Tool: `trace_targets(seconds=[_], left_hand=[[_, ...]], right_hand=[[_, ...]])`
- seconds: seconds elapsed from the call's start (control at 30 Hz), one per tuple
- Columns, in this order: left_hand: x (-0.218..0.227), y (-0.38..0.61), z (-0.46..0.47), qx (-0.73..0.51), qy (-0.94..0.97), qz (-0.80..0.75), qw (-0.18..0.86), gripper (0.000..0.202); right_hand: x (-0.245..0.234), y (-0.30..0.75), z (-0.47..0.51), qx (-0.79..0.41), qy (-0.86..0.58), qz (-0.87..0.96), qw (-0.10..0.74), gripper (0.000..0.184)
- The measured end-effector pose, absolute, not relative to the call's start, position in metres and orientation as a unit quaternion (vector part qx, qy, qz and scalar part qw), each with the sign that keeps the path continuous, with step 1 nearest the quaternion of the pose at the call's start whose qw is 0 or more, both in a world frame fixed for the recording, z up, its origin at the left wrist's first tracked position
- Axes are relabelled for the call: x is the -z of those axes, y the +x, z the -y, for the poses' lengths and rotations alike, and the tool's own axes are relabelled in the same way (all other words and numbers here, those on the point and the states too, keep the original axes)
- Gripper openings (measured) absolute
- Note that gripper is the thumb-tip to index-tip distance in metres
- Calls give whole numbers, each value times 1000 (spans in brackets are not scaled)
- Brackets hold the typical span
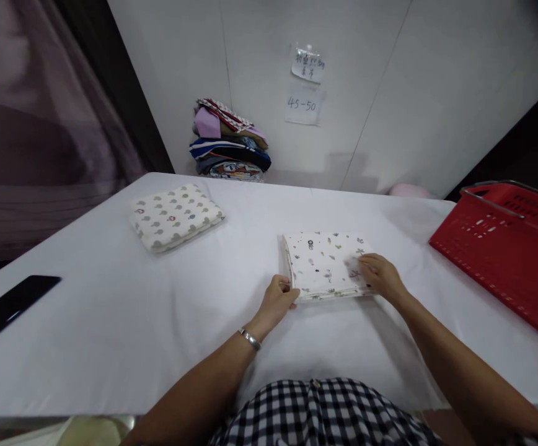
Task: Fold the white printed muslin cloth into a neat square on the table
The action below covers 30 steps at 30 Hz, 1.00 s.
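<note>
A folded white cloth with small plant and animal prints lies flat in front of me on the white-covered table. My left hand pinches its near left corner, thumb on top and the other fingers at the side and beneath. At the cloth's right side, my right hand has its fingers bent together against the top layer near the edge. Some of its fingertips are blurred. Farther off to the left rests a second folded cloth, white with grey rounded prints.
On the right stands a red plastic basket with metal handles. A black phone-like slab lies at the left edge. Beyond the table, several folded fabrics are stacked against the wall, beside handwritten paper signs.
</note>
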<state>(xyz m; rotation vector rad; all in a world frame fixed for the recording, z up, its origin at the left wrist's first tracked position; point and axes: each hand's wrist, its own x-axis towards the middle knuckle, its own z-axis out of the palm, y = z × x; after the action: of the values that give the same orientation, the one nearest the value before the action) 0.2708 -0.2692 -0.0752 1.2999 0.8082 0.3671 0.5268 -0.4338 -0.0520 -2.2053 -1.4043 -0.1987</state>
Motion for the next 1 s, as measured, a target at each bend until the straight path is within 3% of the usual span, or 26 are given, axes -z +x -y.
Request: trace_targets(seconds=[0.2, 0.33, 0.5, 0.77, 1.0], left_hand=[[74, 269, 269, -166, 593, -346, 708, 31], [72, 270, 270, -160, 591, -359, 705, 27], [73, 271, 268, -143, 594, -364, 703, 26], [74, 270, 270, -140, 603, -362, 697, 22], [67, 266, 267, -203, 641, -340, 658, 19]], right_hand=[[45, 492, 348, 13, -757, 612, 230, 41], [56, 487, 309, -11, -717, 683, 141, 55], [70, 521, 296, -15, -792, 608, 40, 60], [54, 551, 278, -60, -818, 572, -1, 57], [48, 561, 268, -22, -850, 526, -23, 70]])
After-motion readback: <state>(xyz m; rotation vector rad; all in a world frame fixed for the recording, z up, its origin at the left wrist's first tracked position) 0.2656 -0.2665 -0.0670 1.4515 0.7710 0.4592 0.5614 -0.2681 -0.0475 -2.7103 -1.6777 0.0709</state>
